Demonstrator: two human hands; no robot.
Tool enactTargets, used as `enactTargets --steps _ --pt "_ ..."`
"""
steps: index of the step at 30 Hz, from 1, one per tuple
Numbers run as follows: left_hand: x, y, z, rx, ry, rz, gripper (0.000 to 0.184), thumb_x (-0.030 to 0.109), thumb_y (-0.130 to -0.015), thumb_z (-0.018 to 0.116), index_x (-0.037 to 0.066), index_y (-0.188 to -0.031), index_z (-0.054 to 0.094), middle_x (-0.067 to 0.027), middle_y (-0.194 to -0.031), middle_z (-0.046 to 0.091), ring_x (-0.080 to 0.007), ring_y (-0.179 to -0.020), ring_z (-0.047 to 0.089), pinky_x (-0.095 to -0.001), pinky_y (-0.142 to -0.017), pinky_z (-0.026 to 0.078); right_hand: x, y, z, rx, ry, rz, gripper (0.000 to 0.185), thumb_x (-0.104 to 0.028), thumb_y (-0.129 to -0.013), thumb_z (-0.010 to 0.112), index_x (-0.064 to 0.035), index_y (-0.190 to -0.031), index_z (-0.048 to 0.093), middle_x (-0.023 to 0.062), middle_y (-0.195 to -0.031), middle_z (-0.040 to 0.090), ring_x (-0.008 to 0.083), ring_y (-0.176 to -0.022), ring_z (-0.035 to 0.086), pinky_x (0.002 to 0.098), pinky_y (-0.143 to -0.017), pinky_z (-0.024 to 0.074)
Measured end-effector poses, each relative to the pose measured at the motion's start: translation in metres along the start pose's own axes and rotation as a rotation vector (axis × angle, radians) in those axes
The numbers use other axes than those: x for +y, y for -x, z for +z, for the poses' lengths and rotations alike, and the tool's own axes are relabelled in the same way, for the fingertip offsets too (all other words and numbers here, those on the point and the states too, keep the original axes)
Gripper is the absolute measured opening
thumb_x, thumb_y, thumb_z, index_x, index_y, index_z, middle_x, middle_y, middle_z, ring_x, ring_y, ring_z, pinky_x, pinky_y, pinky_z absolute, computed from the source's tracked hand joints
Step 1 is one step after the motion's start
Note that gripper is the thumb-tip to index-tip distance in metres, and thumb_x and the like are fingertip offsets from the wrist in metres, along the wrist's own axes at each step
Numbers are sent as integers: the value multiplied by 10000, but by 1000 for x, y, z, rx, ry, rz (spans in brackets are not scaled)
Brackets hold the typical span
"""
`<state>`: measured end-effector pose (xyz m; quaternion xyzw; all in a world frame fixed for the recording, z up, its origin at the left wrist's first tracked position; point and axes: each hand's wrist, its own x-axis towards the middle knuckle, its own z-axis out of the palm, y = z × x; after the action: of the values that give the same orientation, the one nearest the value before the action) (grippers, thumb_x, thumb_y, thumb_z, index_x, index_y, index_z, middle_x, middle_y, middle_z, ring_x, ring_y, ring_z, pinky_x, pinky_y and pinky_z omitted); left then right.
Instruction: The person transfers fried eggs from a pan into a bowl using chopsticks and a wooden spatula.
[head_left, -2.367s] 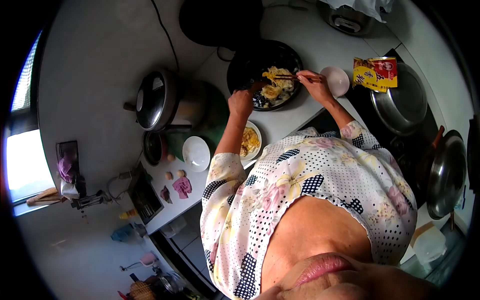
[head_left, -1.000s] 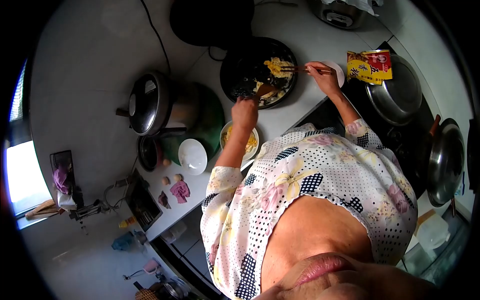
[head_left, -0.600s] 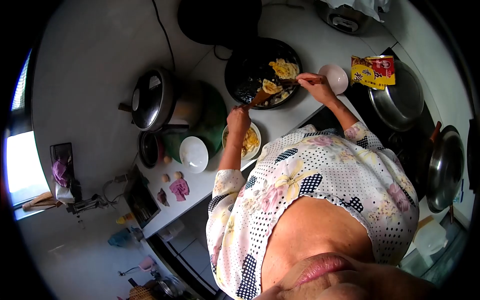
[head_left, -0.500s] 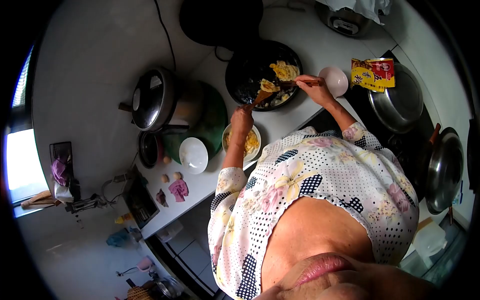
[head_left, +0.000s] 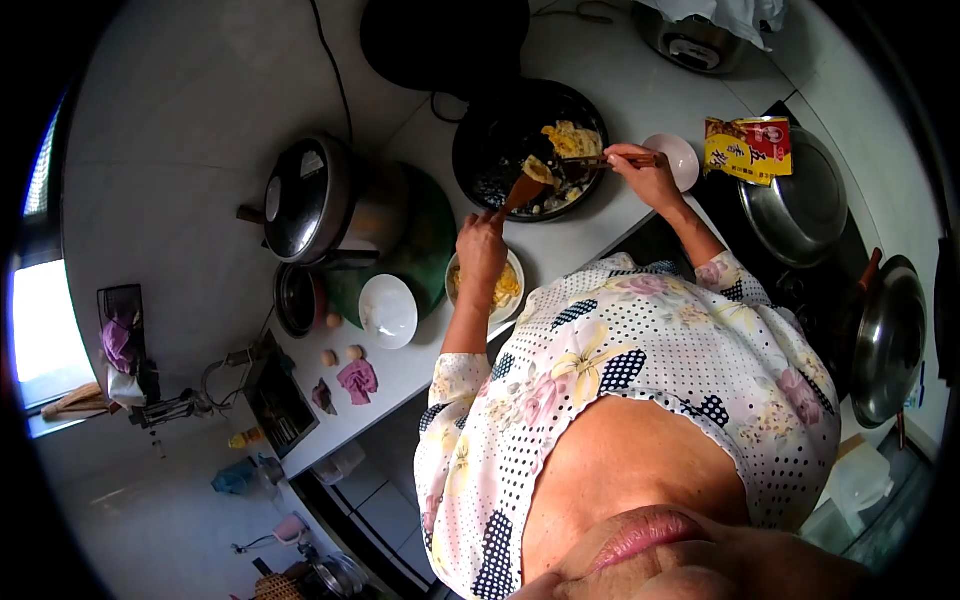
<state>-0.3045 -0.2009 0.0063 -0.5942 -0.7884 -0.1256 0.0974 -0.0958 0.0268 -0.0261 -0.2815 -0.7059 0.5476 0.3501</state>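
My left hand (head_left: 482,248) is closed around the handle of a wooden spatula (head_left: 522,193), whose blade reaches into the round black electric pan (head_left: 478,150). A piece of fried egg (head_left: 537,170) lies at the blade's tip. My right hand (head_left: 643,178) grips chopsticks (head_left: 592,160) from the pan's right side, their tips at the egg. More yellow-and-white egg (head_left: 576,140) lies at the pan's right, with small bits near the lower rim. Under my left forearm stands a white bowl (head_left: 513,290) holding yellow food, partly hidden by the arm.
A pink bowl (head_left: 680,160) sits right of the pan, near a yellow-red seasoning packet (head_left: 748,148) on a metal lid (head_left: 800,215). Leftward are a white bowl (head_left: 388,312), a large lidded pot (head_left: 305,200) on a green board (head_left: 425,215), eggs (head_left: 354,352) and a purple cloth (head_left: 358,381).
My right hand has shifted slightly right and up with the chopsticks. The spatula and the egg piece at its tip have moved only a little; both hands keep their holds.
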Motion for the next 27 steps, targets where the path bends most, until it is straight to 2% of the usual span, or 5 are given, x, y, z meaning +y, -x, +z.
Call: enactTargets --steps 3,9,13,16,27 --pt "7 -8 -5 -1 24 -4 369 -4 -704 521 103 -1024 670 -79 -869 638 -283 -801 577 -379 -686 500 -3 -3 0 29 -55 -14 140 -106 -893 623 -11 -984 669 29 -835 681 73 -771 607 223 -692 485" --pt "4 -14 9 -33 -53 18 330 17 -713 527 91 -1001 671 -80 -878 644 -277 -799 582 -374 -673 497 1 -1 14 -21 44 -34 158 -116 -891 625 -16 -1005 670 42 -887 695 85 -790 635 229 -706 509" --pt "11 -18 0 50 -41 51 310 23 -720 530 89 -987 673 -74 -875 646 -275 -797 584 -372 -665 497 2 1 14 3 27 -86 156 -112 -893 621 -17 -1007 670 40 -881 694 83 -798 635 225 -704 503" --pt "15 -20 -5 34 -34 39 305 26 -722 531 90 -984 674 -72 -879 646 -273 -803 587 -371 -666 499 -7 3 10 -12 19 -13 152 -114 -894 621 -15 -1001 667 34 -874 691 79 -796 629 224 -701 497" --pt "12 -21 2 34 0 -31 363 -4 -704 520 106 -1017 668 -75 -916 653 -284 -834 595 -389 -681 511 -6 4 -3 15 21 27 169 -128 -904 619 -15 -1017 675 28 -836 673 100 -764 622 222 -691 500"
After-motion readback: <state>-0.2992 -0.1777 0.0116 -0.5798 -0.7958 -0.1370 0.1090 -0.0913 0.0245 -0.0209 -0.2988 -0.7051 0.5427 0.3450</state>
